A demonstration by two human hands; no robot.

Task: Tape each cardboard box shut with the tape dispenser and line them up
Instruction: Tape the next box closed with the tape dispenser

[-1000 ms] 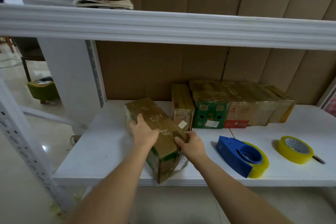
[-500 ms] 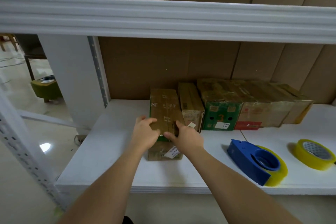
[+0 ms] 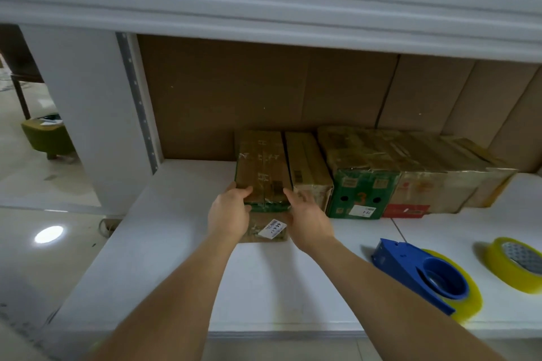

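A taped brown cardboard box with a green band stands at the left end of a row of taped boxes against the shelf's back wall. My left hand grips its near left corner, thumb on top. My right hand is at its near right corner, fingers spread and touching the front edge. The blue tape dispenser with a yellow roll lies on the white shelf to the right of my right arm.
A spare yellow tape roll lies at the far right of the shelf. The upper shelf beam hangs low overhead. A white upright post stands left. A green stool sits on the floor beyond.
The box has slid back from the shelf's front into line beside the narrow brown box. My hands followed it, and my right hand has loosened its fingers.
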